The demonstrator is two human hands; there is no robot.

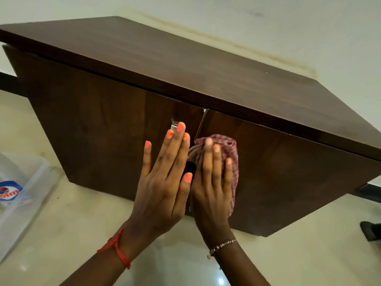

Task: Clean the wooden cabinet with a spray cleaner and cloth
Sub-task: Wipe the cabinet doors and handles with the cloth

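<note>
- On the front of the wooden cabinet [99, 129], both your hands lay side by side near the seam where the two doors meet.
- Your left hand [165, 182] rested flat on the left door, fingers straight and together, fingertips at the small metal handle [173, 126] near that door's inner edge.
- Your right hand [210, 186] pressed the red-and-white checked cloth [232, 149] against the right door, just beside its inner edge; the fingers lay stretched over the cloth, not curled round it.
- Your thumbs were touching or almost touching.
- A red thread [117, 246] circled your left wrist, a bracelet [222, 244] your right.
- The spray bottle [12, 188] lay on the pale floor [82, 234] to the cabinet's left, well apart from your hands.
</note>
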